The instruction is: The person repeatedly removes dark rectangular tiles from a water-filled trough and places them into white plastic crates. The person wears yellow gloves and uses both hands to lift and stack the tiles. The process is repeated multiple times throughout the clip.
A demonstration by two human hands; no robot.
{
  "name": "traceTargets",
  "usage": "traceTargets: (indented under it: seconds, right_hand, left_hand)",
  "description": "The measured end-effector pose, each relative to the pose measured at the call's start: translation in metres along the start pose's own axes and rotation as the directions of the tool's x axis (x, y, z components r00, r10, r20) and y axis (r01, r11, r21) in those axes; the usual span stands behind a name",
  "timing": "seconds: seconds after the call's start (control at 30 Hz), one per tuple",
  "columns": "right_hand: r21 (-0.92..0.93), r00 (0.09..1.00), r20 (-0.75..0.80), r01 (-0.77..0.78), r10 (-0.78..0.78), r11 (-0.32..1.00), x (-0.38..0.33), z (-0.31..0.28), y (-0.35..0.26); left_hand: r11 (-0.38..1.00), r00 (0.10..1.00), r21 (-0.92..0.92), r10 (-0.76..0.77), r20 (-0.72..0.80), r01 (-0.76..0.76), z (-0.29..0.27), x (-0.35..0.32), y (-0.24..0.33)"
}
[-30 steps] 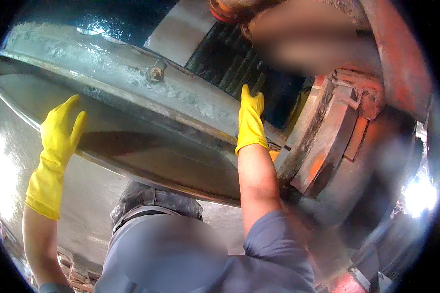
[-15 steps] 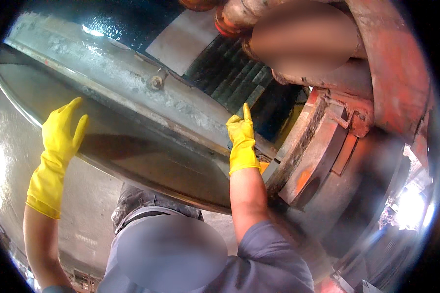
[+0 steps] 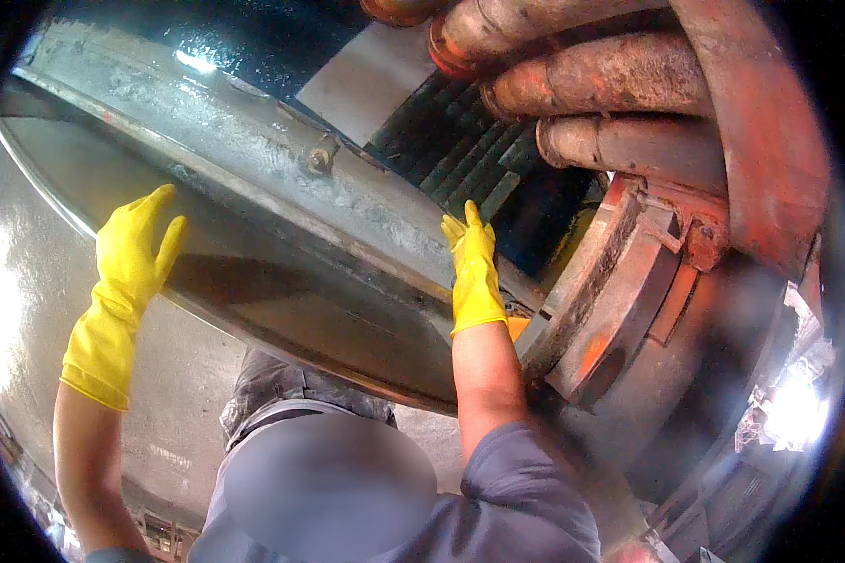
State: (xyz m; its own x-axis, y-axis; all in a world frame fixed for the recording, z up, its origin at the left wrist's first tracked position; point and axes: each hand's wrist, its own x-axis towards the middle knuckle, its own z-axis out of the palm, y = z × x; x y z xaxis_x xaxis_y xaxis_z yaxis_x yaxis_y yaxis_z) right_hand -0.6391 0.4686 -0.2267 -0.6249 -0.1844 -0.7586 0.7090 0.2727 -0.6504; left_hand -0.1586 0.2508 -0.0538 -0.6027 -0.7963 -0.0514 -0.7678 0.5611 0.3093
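A yellow rubber glove covers my left hand [image 3: 139, 239], which lies at the near edge of a long dark panel or trough [image 3: 347, 324], thumb and fingers apart. I cannot tell how firmly it touches that edge. My right hand [image 3: 471, 251], in a matching yellow glove, is raised at the panel's right end, beside a wet grey metal ledge [image 3: 244, 150]. Its fingers are stretched out and slightly spread, pointing away from me, with nothing visible in them. Whether its palm touches the ledge is hidden.
Thick rusty red pipes [image 3: 610, 80] hang at the upper right. Below them stands a worn angled metal bracket [image 3: 620, 291]. A bolt [image 3: 321, 158] sticks up from the ledge, with dark ribbed slats [image 3: 451, 145] beyond. A pale smooth surface [image 3: 28, 310] lies at the left.
The view has shifted a little, so most things sit slightly further right. My right hand's fingers have uncurled from a pointing shape. My left hand keeps its place at the panel's edge.
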Motion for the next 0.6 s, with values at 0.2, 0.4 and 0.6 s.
traceTargets:
  seconds: [0.2, 0.4, 0.6]
  right_hand:
    - [0.046, 0.999, -0.021, -0.045, 0.046, 0.998, -0.05, 0.008, -0.022]
    - [0.286, 0.951, 0.038, -0.305, 0.307, 0.908, -0.106, -0.008, -0.018]
    - [0.446, 0.798, 0.329, -0.602, 0.504, 0.662, -0.171, -0.009, -0.027]
  left_hand:
    - [1.0, 1.0, 0.014, -0.018, 0.003, 0.018, 0.003, 0.0, -0.003]
    - [0.999, 0.999, 0.042, -0.032, 0.009, 0.031, 0.001, -0.002, -0.004]
    - [1.0, 1.0, 0.027, -0.011, -0.023, 0.012, 0.001, -0.001, -0.006]
